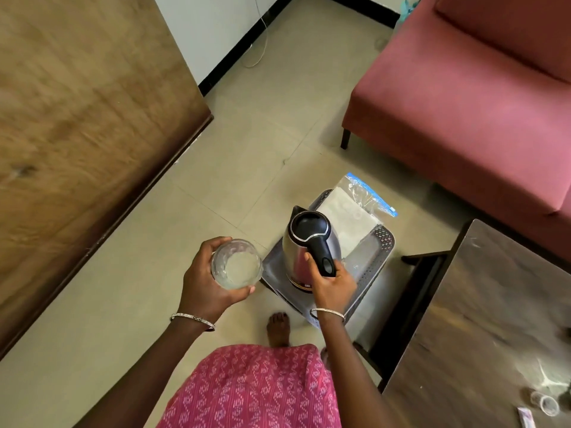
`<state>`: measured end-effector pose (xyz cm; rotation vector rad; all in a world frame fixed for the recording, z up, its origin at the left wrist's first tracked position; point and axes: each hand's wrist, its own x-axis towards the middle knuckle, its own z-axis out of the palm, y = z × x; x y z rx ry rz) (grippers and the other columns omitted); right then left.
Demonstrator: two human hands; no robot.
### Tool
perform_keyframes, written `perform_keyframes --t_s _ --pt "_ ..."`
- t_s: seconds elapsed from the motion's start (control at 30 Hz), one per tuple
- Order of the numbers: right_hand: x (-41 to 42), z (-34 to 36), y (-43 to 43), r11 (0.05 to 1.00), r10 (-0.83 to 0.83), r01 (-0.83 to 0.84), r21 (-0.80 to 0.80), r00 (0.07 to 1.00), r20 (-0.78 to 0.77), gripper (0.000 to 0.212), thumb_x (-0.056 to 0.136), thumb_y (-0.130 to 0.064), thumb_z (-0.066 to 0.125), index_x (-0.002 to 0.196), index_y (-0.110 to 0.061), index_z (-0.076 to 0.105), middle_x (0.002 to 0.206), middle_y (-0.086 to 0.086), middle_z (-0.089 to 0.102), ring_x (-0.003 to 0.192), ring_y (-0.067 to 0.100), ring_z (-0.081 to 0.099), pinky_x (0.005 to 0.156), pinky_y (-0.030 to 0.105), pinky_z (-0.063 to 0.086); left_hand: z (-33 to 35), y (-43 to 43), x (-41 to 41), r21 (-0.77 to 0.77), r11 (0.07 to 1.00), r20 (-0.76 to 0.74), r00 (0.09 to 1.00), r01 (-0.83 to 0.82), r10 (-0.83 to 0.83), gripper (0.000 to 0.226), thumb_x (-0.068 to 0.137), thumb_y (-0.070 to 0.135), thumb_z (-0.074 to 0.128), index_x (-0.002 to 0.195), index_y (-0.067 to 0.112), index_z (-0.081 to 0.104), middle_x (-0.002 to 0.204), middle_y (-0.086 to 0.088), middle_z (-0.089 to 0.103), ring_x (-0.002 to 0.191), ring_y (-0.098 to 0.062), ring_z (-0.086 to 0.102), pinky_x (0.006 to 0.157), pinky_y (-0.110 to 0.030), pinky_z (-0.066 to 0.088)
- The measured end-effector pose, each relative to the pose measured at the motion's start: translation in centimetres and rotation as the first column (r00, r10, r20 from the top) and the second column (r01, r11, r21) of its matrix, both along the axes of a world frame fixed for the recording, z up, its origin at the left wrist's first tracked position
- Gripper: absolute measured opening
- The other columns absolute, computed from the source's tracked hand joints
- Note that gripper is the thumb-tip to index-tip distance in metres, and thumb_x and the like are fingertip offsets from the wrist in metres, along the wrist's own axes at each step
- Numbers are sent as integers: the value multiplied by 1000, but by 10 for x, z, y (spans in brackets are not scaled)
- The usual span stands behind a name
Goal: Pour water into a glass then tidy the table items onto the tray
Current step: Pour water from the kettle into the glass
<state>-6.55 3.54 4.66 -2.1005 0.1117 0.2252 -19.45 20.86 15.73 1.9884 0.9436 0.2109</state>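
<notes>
My left hand [206,282] grips a clear glass [236,264] with water in it, held upright over the floor. My right hand [332,284] is wrapped around the black handle of a steel electric kettle [304,242], whose black lid is closed. The kettle stands upright on a grey perforated tray [375,254]. A clear zip bag [355,211] with a blue strip and white contents lies across the tray's far end.
A dark wooden table [482,319] stands at right with a small clear cup [545,404] and a sachet [525,420] near its front edge. A red sofa [469,103] fills the upper right. A brown wooden panel [86,134] is at left. My feet stand on the tiled floor.
</notes>
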Motion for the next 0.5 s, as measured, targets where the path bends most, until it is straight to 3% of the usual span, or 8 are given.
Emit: perform_keyframes --t_s 0.13,0.23,0.33,0.5 --pt "-20 -8 -11 999 -27 27 20 999 -21 40 71 -58 72 64 -22 56 50 -6 44 47 4 42 47 19 35 -4 0 -1 -5 1000 -9 1000 19 -19 94 40 18 97 121 21 50 120 6 60 107 -16 59 87 -27 52" --pt "-38 -8 -15 999 -30 32 26 996 -81 25 74 -48 76 69 -32 58 52 -7 45 50 3 40 48 13 32 -4 -3 -2 -16 999 -15 999 29 -29 94 39 18 97 121 22 50 120 6 60 107 -18 59 86 -31 53" --pt "-52 -11 -19 996 -75 81 30 985 -153 18 79 -31 81 79 -22 66 60 -2 52 57 11 44 51 13 35 -3 -6 -2 -24 999 -13 999 37 -37 94 39 18 97 120 23 50 119 6 60 105 -17 60 85 -28 52" --pt "-71 -8 -9 992 -116 124 11 953 -280 19 80 -31 80 78 -17 68 57 -7 54 57 10 49 52 13 38 -3 -12 -2 -30 998 -4 999 49 -49 94 38 19 97 120 24 50 118 8 60 105 -15 58 84 -25 50"
